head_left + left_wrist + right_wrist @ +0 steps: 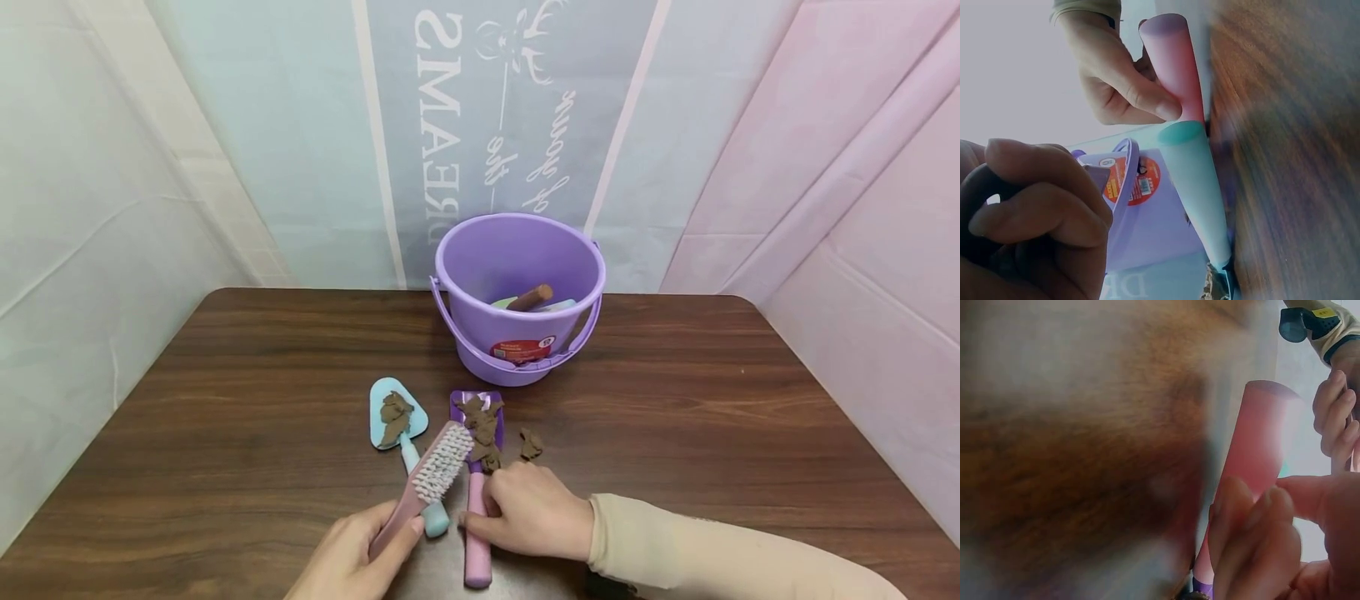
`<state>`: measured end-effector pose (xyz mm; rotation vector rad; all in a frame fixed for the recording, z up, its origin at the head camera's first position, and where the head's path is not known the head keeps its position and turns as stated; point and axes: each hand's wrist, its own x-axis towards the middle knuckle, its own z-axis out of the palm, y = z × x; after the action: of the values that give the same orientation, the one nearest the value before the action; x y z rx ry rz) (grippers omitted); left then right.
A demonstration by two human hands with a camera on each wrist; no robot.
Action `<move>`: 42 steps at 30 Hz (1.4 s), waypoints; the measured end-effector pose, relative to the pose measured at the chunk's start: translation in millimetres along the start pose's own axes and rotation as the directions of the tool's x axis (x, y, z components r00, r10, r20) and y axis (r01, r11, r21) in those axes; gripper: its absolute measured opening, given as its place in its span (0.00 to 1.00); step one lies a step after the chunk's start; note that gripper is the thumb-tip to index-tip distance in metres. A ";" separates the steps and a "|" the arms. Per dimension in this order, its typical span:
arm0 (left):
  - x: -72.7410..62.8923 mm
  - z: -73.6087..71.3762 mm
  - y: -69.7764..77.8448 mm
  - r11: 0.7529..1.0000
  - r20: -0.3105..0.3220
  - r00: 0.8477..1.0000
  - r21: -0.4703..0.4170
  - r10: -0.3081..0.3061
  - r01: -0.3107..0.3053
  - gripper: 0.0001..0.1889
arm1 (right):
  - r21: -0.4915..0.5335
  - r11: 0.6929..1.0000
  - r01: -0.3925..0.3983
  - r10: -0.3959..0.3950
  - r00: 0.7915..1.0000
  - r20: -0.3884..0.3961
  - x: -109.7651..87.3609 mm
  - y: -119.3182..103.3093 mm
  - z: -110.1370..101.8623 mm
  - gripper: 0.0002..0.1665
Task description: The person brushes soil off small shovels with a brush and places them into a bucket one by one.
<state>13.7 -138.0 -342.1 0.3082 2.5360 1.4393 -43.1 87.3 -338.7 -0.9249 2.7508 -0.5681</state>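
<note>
A brush [442, 463] with a pink handle and pale bristles is held in my left hand [347, 552], bristles facing up and to the right. My right hand [536, 510] grips the pink handle of a small purple shovel [477, 560] lying on the table. Brown crumbly lumps [480, 418] fill much of its blade. To the left lies a light blue shovel [380, 407], partly hidden behind the brush, with more brown pieces on its blade. The left wrist view shows the right thumb [1159, 107] against the pink handle.
Behind the shovels stands a purple bucket [468, 333] with its handle hanging down in front. A brown stick-like end [531, 297] and pale things show inside it. One loose brown lump [531, 444] lies on the wooden table [675, 417], right of the purple shovel.
</note>
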 end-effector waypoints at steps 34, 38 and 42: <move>4.3 -0.2 2.0 0.998 0.107 0.992 -0.028 0.061 -0.059 0.21 | 0.300 0.948 -0.110 0.110 0.994 0.019 -4.2 22.5 -1.1 0.12; 3.9 0.2 2.2 0.993 0.098 0.990 -0.073 0.104 -0.097 0.19 | 0.320 0.939 -0.129 0.128 0.991 0.024 -7.2 24.5 -3.0 0.11; 2.8 1.0 0.9 0.981 0.069 0.982 -0.092 0.176 -0.170 0.15 | 0.319 0.941 -0.117 0.118 0.993 0.017 -13.0 25.5 -6.0 0.11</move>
<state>11.4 -136.0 -342.0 0.5715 2.4295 1.5595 -48.5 115.7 -343.1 -0.6790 2.5836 -0.9560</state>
